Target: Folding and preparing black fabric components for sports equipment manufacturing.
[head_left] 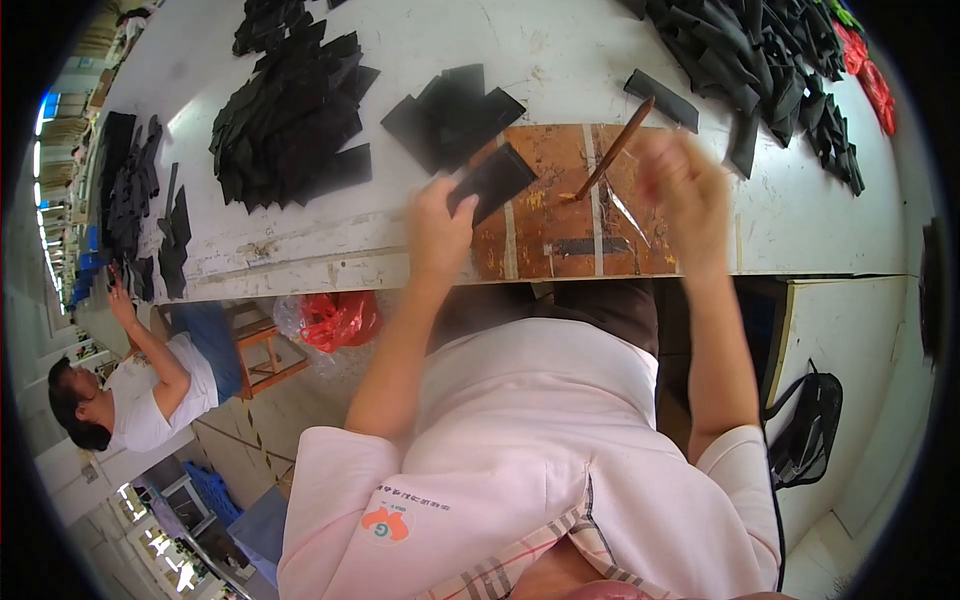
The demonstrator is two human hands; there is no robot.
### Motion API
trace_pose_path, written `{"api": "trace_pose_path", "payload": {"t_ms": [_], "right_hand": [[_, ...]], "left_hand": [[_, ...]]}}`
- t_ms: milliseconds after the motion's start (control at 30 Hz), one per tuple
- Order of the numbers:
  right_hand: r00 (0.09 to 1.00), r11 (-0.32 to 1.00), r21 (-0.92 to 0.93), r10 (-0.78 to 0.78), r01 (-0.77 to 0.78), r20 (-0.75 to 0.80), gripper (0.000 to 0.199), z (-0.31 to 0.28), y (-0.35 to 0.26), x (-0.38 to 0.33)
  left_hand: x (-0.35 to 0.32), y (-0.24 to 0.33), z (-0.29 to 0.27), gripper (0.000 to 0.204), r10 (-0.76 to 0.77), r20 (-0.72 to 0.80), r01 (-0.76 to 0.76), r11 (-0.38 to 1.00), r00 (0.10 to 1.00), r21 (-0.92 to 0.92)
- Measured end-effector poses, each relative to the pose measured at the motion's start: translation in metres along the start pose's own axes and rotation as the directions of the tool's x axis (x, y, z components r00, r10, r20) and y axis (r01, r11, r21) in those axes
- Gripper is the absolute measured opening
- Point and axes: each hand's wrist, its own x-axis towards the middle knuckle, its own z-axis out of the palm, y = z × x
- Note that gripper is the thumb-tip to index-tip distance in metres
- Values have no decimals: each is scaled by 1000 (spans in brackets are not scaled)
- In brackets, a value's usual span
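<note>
The work surface [570,60] is a broad white table, its face marked with scuffs and stains. A person in a white top [165,385] is located beyond its left end. A large heap of black flat fabric-like pieces [745,50] occupies the far right of the surface. A second heap of black, layered rectangular pieces [285,120] lies to the left. A worn brown rectangular board [545,215], crossed by pale strips, is positioned at the near edge, between the hands. A small fanned group of black pieces [445,115] lies just beyond the board's far left corner.

The right hand [690,195] is over the right side of the board, fingers curled and motion-blurred. The left hand [440,225] pinches a smooth black rectangular panel [495,180] at its near left end, thumb on the upper face; the panel is over the far left part of the board.

A slender brown stick-like tool [620,145] slants with its lower end at the board and its upper end beside the right fingers; whether they grip it cannot be determined. A narrow shiny silver strip [628,218] lies on the board, near the right hand.
</note>
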Motion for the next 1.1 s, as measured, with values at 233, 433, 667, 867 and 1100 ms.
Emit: {"api": "trace_pose_path", "payload": {"t_ms": [233, 433, 667, 867, 1100], "right_hand": [[749, 588, -486, -609, 647, 260, 25, 32, -17, -54], [795, 763, -234, -548, 603, 262, 20, 26, -3, -48], [906, 931, -110, -303, 347, 296, 10, 14, -7, -50], [887, 943, -72, -278, 326, 369, 10, 8, -8, -48], [852, 880, -160, -365, 447, 375, 12, 9, -13, -47]], "left_hand": [[-14, 48, -47, 20, 136, 688, 676, 126, 713, -726], [-26, 47, -29, 16, 414, 701, 758, 37, 581, -651], [-35, 57, -47, 24, 156, 425, 365, 309, 892, -878], [-34, 66, -74, 19, 302, 527, 363, 459, 794, -810], [-30, 68, -72, 11, 349, 587, 304, 603, 730, -737]]}}
